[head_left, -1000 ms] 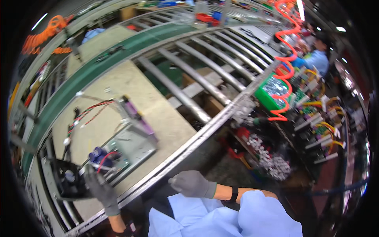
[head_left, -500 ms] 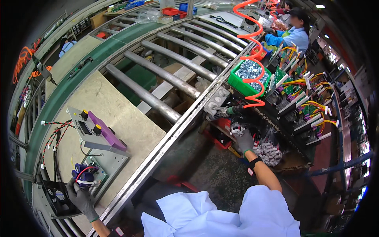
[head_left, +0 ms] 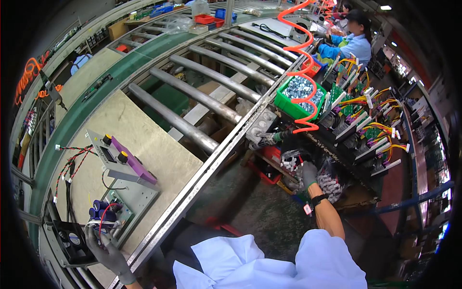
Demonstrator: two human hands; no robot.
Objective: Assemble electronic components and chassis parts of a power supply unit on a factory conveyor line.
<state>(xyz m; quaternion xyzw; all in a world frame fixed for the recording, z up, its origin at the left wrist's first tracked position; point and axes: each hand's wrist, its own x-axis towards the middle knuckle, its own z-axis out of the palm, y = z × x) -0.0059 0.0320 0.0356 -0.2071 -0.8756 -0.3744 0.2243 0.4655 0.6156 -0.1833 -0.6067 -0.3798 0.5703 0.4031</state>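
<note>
My left hand, in a grey glove, is open with its fingers apart beside dark blue cylindrical capacitors and a looped red wire. These parts sit in a grey metal chassis; its upright panel carries yellow-capped knobs and a purple edge strip. A black fan lies at the left of my left hand. My gloved right hand reaches down to a plastic bag of small white connectors. Its fingers are closed, and what they pinch is partly hidden.
A green bin of metal pieces stands beyond my right hand, beneath a coiled orange air hose. Steel rollers run beside the work board. Circuit boards with yellow cables stand at the right. A co-worker sits farther back.
My left hand has drawn back slightly toward me from the capacitors, its fingers spreading. My right hand has shifted a little to the right at the bag. The chassis appears slightly shifted in view.
</note>
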